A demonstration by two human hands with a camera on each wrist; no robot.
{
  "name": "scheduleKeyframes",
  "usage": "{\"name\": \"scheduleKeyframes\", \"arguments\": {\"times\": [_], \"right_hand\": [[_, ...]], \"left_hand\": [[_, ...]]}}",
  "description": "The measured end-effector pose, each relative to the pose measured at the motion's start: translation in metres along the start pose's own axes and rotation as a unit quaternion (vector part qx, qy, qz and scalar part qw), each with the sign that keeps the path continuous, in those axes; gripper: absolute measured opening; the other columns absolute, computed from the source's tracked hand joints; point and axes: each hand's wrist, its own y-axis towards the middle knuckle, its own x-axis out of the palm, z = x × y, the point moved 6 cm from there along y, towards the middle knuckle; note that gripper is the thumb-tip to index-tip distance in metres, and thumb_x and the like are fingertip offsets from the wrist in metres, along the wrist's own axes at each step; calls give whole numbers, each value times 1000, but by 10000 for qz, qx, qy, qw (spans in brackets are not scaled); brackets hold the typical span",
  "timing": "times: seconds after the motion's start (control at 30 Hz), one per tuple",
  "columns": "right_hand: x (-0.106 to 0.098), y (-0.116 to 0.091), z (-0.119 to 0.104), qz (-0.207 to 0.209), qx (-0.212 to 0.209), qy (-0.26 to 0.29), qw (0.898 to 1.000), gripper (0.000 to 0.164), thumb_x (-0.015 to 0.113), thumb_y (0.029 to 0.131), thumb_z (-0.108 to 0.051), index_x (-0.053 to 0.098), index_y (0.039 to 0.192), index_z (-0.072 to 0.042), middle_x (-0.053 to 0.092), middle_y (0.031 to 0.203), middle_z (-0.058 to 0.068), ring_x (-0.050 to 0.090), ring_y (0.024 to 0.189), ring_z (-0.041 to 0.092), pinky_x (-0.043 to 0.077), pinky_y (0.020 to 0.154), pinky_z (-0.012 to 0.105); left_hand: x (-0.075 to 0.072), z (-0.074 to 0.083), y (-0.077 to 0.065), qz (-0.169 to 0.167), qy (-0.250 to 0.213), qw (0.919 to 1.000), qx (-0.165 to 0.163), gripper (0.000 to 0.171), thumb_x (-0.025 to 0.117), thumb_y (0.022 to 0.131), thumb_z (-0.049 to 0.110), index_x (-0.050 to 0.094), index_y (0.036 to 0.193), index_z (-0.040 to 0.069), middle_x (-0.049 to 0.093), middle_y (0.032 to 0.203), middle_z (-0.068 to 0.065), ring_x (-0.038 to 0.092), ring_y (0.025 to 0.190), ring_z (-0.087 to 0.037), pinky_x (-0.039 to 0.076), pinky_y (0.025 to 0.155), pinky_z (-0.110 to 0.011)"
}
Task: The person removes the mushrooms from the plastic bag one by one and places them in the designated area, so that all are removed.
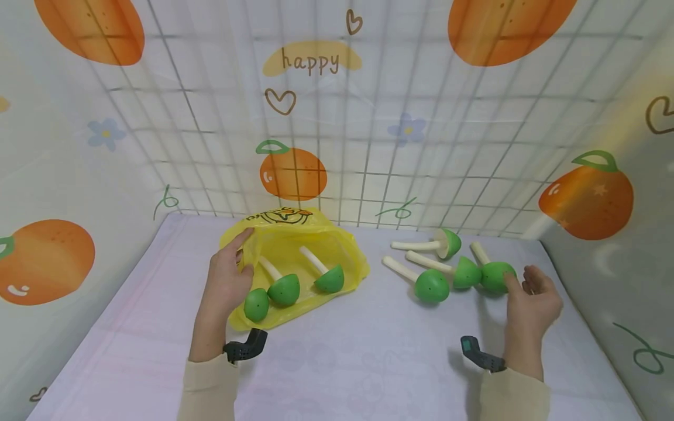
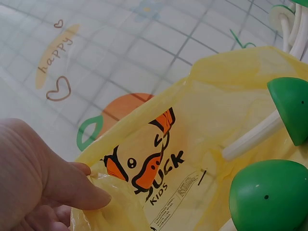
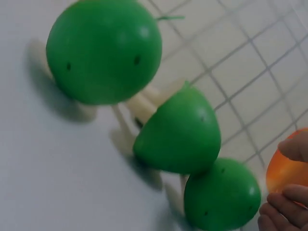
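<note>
My left hand [image 1: 229,278] pinches the left edge of a yellow plastic bag [image 1: 316,304], whose mouth gapes toward me; in the left wrist view the thumb [image 2: 89,192] presses on the film. Inside the bag lie three toy mushrooms with green caps [image 1: 284,290] and pale stems. To the right, several similar mushrooms [image 1: 432,286] lie in a loose group. Beside the rightmost one [image 1: 495,278], my right hand [image 1: 534,301] is held with fingers loosely bent and nothing between them. In the right wrist view its fingertips [image 3: 279,214] are close to that cap [image 3: 224,195].
A pale cloth covers the table [image 1: 347,374]. Behind it rises a white grid-patterned curtain [image 1: 358,117] with printed oranges and hearts, and similar printed sheets stand at both sides. A black wrist device [image 1: 247,346] is on the left wrist, another [image 1: 480,354] on the right.
</note>
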Motion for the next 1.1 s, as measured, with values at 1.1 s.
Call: {"name": "scheduleKeyframes", "arguments": {"times": [1.1], "right_hand": [[108,-123,-96,-2398,-1869,309,9522,58,82,89,-1,61,143,0,61,142,11,55,136,24,44,114,30]], "left_hand": [[-1,2,0,-8,24,10000,-22,73,50,96,-15,40,163,12,36,166,-20,45,146,-39,51,106,-50]]}}
